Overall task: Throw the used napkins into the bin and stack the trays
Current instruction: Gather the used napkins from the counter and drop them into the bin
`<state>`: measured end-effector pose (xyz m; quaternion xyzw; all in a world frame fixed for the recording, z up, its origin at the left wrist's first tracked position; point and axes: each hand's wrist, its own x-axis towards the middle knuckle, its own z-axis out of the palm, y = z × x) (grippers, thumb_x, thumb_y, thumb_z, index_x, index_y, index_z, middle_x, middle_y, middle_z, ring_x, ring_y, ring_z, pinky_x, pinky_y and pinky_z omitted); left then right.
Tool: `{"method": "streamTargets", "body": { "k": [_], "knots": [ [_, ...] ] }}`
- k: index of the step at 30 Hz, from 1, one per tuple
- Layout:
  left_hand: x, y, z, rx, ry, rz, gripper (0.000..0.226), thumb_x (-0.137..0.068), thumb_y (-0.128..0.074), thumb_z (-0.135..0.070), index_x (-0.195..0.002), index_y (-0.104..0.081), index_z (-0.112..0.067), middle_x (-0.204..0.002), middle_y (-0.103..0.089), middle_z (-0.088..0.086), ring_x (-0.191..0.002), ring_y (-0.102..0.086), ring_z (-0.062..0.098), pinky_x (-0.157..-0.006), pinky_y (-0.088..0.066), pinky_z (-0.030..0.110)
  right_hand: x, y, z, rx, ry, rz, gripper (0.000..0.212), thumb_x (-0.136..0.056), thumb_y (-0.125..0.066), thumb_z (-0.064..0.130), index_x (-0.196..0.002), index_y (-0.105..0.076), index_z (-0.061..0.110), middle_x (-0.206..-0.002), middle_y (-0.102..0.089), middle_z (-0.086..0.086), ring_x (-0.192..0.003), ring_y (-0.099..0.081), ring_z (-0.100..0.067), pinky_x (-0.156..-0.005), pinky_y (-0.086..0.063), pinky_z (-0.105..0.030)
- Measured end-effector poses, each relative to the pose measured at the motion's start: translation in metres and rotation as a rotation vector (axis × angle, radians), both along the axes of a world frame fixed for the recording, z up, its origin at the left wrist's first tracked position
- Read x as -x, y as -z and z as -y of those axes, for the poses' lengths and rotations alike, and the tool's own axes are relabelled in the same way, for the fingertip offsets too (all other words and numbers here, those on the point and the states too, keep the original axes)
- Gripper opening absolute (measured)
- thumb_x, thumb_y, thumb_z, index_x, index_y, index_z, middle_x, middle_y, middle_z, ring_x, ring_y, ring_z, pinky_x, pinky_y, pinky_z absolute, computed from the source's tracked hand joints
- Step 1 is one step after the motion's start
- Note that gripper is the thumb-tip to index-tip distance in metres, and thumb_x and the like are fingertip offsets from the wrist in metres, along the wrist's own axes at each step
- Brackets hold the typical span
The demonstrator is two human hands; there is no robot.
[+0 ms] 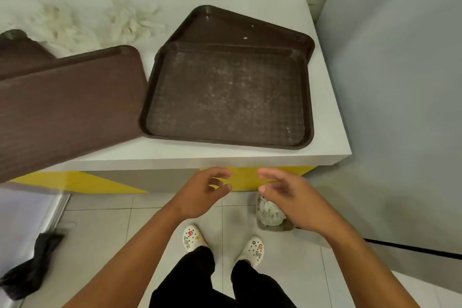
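Two brown trays lie stacked askew at the counter's right end, the upper tray (225, 95) crumb-speckled, the lower tray (240, 25) poking out behind it. A third brown tray (67, 107) overhangs the counter's front edge at left, with a fourth tray (17, 50) partly under it. Crumpled white napkins (65, 25) and a second napkin pile (130, 22) lie at the back. A small bin (272, 215) on the floor holds white napkins. My left hand (202, 195) and right hand (287, 195) hover empty below the counter edge, fingers loosely curled, the right one above the bin.
The white counter (250, 155) has a yellow and grey front panel. A grey wall stands close on the right. A black bag (32, 265) lies on the tiled floor at left. My feet in white clogs stand before the bin.
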<state>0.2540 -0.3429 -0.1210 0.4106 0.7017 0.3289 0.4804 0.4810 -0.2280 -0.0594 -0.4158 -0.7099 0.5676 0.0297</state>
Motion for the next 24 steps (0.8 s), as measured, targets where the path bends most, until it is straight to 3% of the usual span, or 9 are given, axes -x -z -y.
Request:
{"method": "streamTargets", "body": {
  "k": [10,18,24],
  "knots": [
    [0.106,-0.09,0.057,-0.166,-0.221,-0.015,0.019,-0.094,-0.068,-0.024,-0.112,-0.069,-0.031,-0.112,-0.07,-0.014,-0.103,-0.067,0.01,-0.086,-0.054,0.022,0.136,-0.08,0.016,-0.144,-0.136,-0.117,0.031,-0.097,-0.065,0.028,-0.128,-0.065,0.032,-0.121,-0.068,0.021,-0.107,-0.065,0.002,-0.096,-0.051,-0.021],
    [0.196,-0.118,0.086,-0.256,-0.279,-0.085,0.018,-0.094,-0.07,-0.016,-0.109,-0.071,-0.026,-0.105,-0.073,-0.009,-0.097,-0.069,0.012,-0.09,-0.057,0.031,0.222,-0.109,0.016,-0.2,-0.136,-0.195,0.03,-0.097,-0.065,0.022,-0.127,-0.066,0.027,-0.119,-0.07,0.017,-0.103,-0.068,-0.001,-0.094,-0.053,-0.023],
    [0.247,-0.127,0.076,-0.277,-0.295,-0.121,0.02,-0.093,-0.07,-0.015,-0.109,-0.071,-0.028,-0.106,-0.073,-0.006,-0.097,-0.07,0.013,-0.092,-0.057,0.035,0.259,-0.121,-0.005,-0.247,-0.165,-0.19,0.032,-0.097,-0.064,0.022,-0.128,-0.065,0.029,-0.118,-0.069,0.018,-0.103,-0.066,0.003,-0.087,-0.049,-0.013]
  ]
}}
